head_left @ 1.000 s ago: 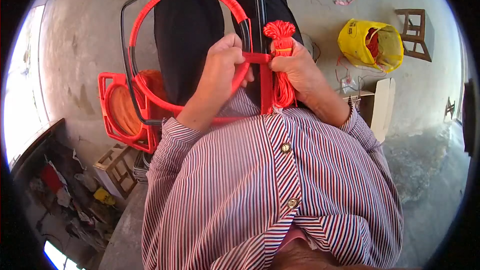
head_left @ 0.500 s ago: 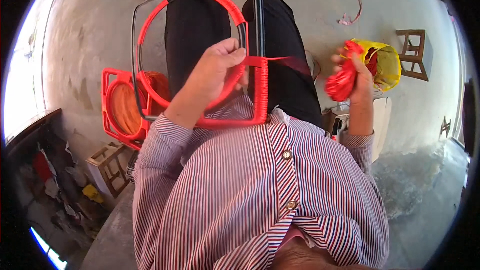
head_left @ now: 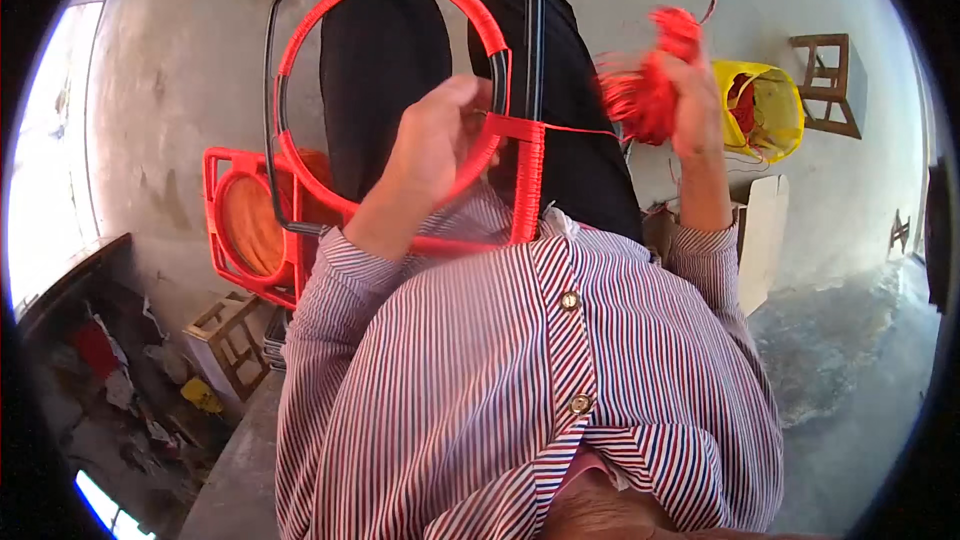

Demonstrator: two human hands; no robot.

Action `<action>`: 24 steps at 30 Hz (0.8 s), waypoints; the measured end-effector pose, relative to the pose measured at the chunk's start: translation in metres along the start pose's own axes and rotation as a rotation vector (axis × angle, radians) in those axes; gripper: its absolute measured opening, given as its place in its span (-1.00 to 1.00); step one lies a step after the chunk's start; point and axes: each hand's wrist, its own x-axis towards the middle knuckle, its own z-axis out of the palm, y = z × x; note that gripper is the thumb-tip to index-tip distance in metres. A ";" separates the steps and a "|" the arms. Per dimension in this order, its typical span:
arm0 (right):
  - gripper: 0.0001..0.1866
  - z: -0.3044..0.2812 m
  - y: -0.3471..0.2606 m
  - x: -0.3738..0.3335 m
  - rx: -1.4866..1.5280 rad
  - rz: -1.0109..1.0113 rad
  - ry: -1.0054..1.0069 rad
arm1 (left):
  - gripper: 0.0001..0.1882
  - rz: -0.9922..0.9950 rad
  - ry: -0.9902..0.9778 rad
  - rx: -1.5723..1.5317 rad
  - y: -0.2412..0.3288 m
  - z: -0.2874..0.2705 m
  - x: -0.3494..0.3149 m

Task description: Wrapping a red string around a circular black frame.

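A black frame (head_left: 536,45) with a ring inside it rests across my lap. Red strip (head_left: 528,175) is wound tightly round its lower right side and bottom bar. Parts of the ring are wrapped in red too, with black bare stretches between. My left hand (head_left: 432,145) grips the ring at its right side, with some fingertips hidden behind it. Off to the right, my right hand (head_left: 695,105) is closed round a bundle of red strip (head_left: 650,95), blurred by motion. One thin red strand (head_left: 582,130) runs taut from the bundle to the frame's right side.
On the left, a red-wrapped frame (head_left: 213,215) leans by a round orange-brown seat (head_left: 252,222). A wooden stool (head_left: 228,340) is below it. At right are a yellow basket (head_left: 785,125) holding red strip, another wooden stool (head_left: 847,85) and a pale board (head_left: 765,240).
My right hand has risen and moved slightly left with the red bundle. The strand now runs to the frame in a clear line. The frame has shifted slightly right; my left hand stays at its ring.
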 end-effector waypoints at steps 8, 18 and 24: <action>-0.63 0.098 -0.011 0.006 -0.944 -0.899 -0.352 | -0.57 0.495 0.209 0.360 -0.010 0.007 -0.002; -0.65 0.077 0.020 -0.024 -0.948 -0.596 -0.383 | -0.64 0.163 0.087 0.174 -0.003 -0.007 0.001; -0.69 0.051 0.021 -0.017 -0.499 -0.337 -0.297 | -0.73 -0.050 0.146 -0.142 0.000 0.002 0.002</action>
